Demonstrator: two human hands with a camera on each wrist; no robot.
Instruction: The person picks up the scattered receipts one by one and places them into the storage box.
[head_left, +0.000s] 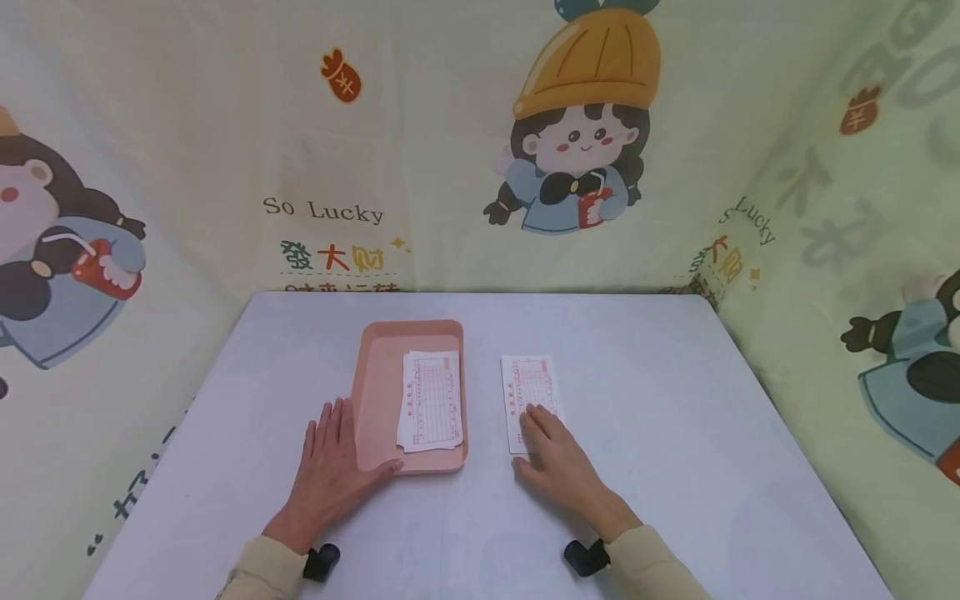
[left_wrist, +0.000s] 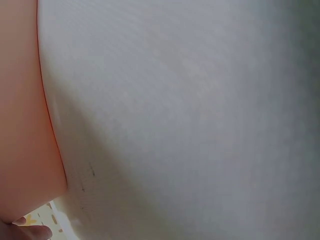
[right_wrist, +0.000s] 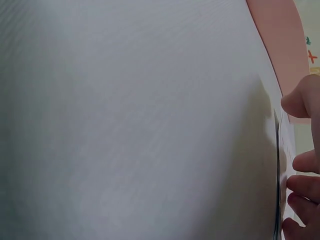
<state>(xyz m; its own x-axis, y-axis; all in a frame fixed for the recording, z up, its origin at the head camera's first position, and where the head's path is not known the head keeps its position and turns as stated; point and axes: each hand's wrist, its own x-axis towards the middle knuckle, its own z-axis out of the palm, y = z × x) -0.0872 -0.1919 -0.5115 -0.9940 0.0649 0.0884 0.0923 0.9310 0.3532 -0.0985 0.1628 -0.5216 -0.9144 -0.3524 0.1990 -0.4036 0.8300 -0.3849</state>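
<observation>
A pink tray (head_left: 375, 392) sits mid-table with a small stack of white slips printed in red (head_left: 431, 400) inside it. My left hand (head_left: 333, 462) lies flat on the table beside the tray's left edge, its thumb touching the tray's near corner. A single white slip (head_left: 528, 392) lies on the table right of the tray. My right hand (head_left: 551, 454) rests flat on that slip's near end with straight fingers. The left wrist view shows the tray's wall (left_wrist: 25, 125) close up. In the right wrist view the fingertips (right_wrist: 300, 182) press on the slip's edge.
The white table (head_left: 675, 417) is walled in by a pale cartoon-print cloth (head_left: 450, 150) at the back and both sides. Black wrist-camera mounts show at both sleeves near the front edge.
</observation>
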